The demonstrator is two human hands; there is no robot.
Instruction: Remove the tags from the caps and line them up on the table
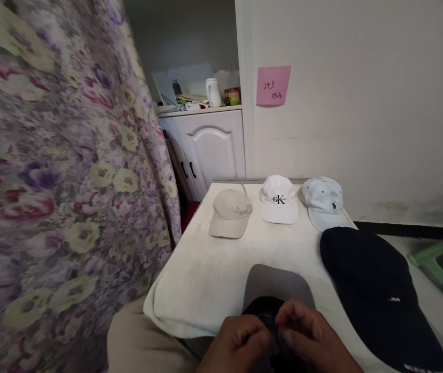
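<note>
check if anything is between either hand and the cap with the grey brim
Nothing visible does. The left hand and right hand are right at the grey-brimmed cap, with no other object between. The large navy cap lies off to the right, not between them.

From here I see matt cloth on the navy baseball cap (369, 290) and grey-brimmed cap (277, 281), fabric in the floral curtain (61, 186), smooth paper in the pink sticky note (273, 85).
</note>
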